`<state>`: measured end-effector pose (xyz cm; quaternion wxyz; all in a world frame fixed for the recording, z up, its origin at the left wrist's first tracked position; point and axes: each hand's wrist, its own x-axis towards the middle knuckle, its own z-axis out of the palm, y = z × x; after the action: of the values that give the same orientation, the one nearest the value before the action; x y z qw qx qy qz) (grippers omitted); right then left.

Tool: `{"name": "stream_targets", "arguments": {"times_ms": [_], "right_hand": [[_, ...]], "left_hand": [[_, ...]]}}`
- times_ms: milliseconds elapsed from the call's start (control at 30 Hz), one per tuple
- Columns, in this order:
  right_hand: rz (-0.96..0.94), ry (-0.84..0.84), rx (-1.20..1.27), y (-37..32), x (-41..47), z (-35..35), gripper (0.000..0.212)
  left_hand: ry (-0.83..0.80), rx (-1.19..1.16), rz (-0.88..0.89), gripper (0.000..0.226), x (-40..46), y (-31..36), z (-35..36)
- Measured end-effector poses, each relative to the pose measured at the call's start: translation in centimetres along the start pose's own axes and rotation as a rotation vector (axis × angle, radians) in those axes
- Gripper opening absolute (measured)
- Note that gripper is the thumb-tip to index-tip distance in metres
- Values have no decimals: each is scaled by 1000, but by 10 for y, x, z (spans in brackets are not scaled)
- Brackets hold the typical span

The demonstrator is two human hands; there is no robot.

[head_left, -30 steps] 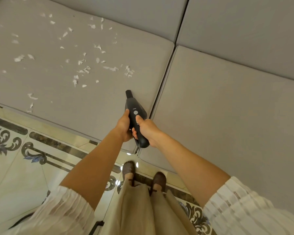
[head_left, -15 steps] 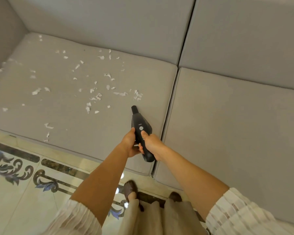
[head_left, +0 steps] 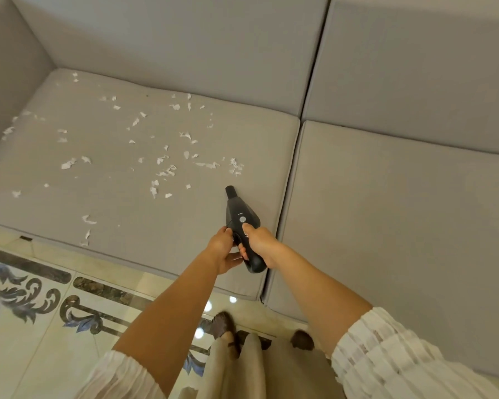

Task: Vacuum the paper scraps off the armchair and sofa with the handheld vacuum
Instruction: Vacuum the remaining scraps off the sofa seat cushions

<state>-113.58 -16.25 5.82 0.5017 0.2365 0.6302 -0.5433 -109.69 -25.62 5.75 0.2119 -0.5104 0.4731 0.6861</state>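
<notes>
Dozens of white paper scraps lie scattered over the left seat cushion of the grey sofa; the right seat cushion shows none. The person stands at the sofa's front edge, holding the black handheld vacuum out over the left cushion near the seam between the two. The right hand wraps around the handle, with the thumb lying along the top just below the round button. The left hand cups the handle from the other side, its fingers curled against it. The nozzle points away from the person and toward the nearest cluster of scraps, just short of it.

Doing this step well probably means lowering the nozzle until it nearly touches the fabric and moving it in slow, overlapping passes, starting with the close cluster and working left toward the armrest. Fast sweeps could blow the light pieces aside or push them into the seam. The scraps in the far corner call for a longer reach.

As for containers, only the vacuum's own dust chamber counts, and its dark body hides whatever is inside. The patterned floor tiles run along the sofa front.
</notes>
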Motion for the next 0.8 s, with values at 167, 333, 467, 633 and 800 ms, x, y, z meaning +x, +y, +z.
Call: {"name": "stream_targets", "arguments": {"times_ms": [167, 333, 467, 633, 800], "right_hand": [[9, -11, -3, 1, -5, -1, 37], [13, -19, -1, -6, -2, 1, 38], [13, -20, -3, -14, 11, 5, 40], [-16, -10, -30, -27, 35, 17, 41], [-30, -9, -55, -44, 56, 25, 43]], "left_hand": [[5, -9, 1, 27, -5, -5, 2], [19, -34, 9, 26, -4, 1, 0], [12, -41, 21, 25, 4, 11, -3], [-4, -60, 39, 27, 24, 29, -13], [-13, 9, 61, 36, 45, 46, -24]]}}
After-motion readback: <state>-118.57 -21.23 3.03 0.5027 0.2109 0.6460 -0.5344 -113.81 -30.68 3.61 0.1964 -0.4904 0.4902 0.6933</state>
